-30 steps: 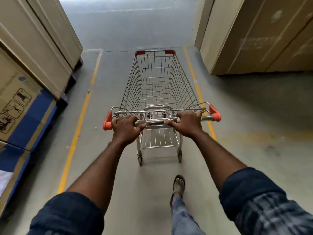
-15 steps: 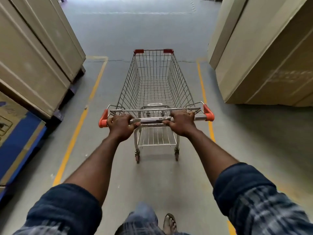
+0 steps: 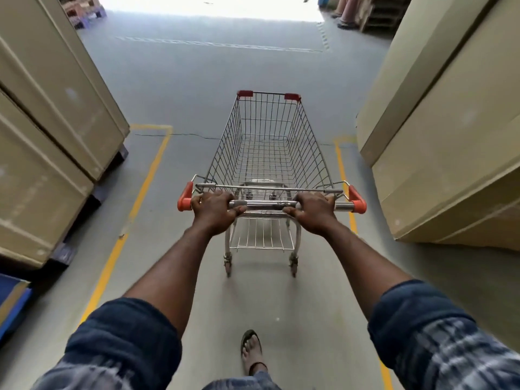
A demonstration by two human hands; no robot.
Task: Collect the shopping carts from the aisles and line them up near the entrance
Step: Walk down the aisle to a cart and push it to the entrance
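- Head view: the cart (image 3: 267, 153) stands on the floor (image 3: 197, 80) in mid-aisle, between the left boxes (image 3: 50, 114) and the right boxes (image 3: 439, 130). Its nose points at a bright opening (image 3: 213, 7) far ahead.
- The left hand (image 3: 215, 211) and the right hand (image 3: 315, 212) both grip the handle (image 3: 264, 204), fingers (image 3: 213, 196) curled over the bar, one hand near each orange end. The basket is empty.
- Step in hand, as I judge it: wheeling this cart out of the aisle toward the entrance.
- Push evenly through both hands so it runs straight between the yellow lines (image 3: 146, 181). It sits nearer the right-hand one, so a slight ease leftward would centre it.
- The right boxes jut in closest, so give the front right corner room there.
- Take short strides: the foot (image 3: 251, 353) lands behind the wheels (image 3: 228, 264) and a long step could clip them.
- Someone's legs show beside the pallets (image 3: 377, 15) near the opening, so slow down before reaching that spot.
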